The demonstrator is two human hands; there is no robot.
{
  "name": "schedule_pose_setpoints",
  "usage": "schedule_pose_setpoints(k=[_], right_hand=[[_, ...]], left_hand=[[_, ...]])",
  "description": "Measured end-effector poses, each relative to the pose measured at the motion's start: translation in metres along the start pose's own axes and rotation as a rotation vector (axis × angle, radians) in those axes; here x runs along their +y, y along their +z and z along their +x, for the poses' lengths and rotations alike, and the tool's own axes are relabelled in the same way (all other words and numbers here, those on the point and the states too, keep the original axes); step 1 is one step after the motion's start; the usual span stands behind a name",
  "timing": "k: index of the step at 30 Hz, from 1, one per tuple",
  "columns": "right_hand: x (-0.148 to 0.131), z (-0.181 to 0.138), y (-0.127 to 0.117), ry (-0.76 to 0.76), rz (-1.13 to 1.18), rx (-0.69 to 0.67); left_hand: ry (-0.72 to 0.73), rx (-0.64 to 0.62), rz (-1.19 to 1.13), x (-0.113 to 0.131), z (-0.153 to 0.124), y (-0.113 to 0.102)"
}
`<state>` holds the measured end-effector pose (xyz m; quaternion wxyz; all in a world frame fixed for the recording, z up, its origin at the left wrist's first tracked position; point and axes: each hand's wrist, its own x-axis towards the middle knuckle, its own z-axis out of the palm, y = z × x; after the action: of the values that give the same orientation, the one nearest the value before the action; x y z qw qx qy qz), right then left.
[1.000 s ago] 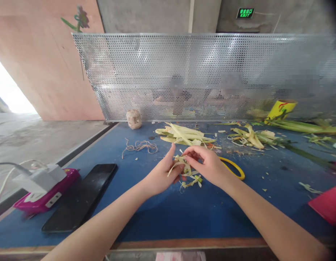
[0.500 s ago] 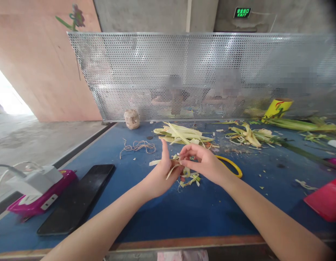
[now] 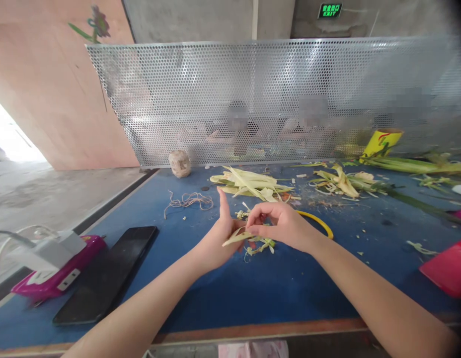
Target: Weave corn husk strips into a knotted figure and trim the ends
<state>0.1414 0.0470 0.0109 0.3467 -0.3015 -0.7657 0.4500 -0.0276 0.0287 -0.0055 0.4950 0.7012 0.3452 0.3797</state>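
Both hands meet above the middle of the blue table (image 3: 253, 293). My left hand (image 3: 215, 238) has its forefinger pointing up while thumb and other fingers grip a pale yellow leaf strip (image 3: 234, 237). My right hand (image 3: 280, 223) pinches the same strip from the right, fingers curled. Under the hands lies a small heap of short leaf scraps (image 3: 261, 245). A yellow-handled tool (image 3: 322, 224) curves out from behind my right hand; most of it is hidden.
A black phone (image 3: 106, 273) and a pink power strip with a white charger (image 3: 53, 266) lie at the left. Leaf piles (image 3: 249, 183), twine (image 3: 188, 200), a twine ball (image 3: 179, 163), green stalks (image 3: 413, 166), a yellow cup (image 3: 381, 143), a red object (image 3: 448, 271). Perforated metal screen (image 3: 253, 99) behind, people beyond it.
My hands rose slightly off the scrap heap and drew a pale strip out between them; my left forefinger straightened upward. The view shifted a little.
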Motion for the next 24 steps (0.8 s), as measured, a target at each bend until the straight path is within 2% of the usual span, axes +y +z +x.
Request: schedule_pose_setpoints(k=[5,10,17,24], right_hand=[[0.000,-0.001,-0.008,-0.053,-0.261,-0.056],[0.000,-0.002,-0.018,-0.127,-0.205,-0.110],[-0.003,-0.004,-0.021,-0.151,-0.294,-0.128],[-0.004,-0.005,-0.021,-0.073,0.016,-0.124]], left_hand=[[-0.061,-0.020,-0.077,0.001,0.000,-0.002],[-0.125,-0.009,-0.243,0.009,0.003,0.001],[-0.186,0.038,-0.263,0.008,0.005,0.000],[-0.252,0.103,-0.271,0.016,0.005,0.001]])
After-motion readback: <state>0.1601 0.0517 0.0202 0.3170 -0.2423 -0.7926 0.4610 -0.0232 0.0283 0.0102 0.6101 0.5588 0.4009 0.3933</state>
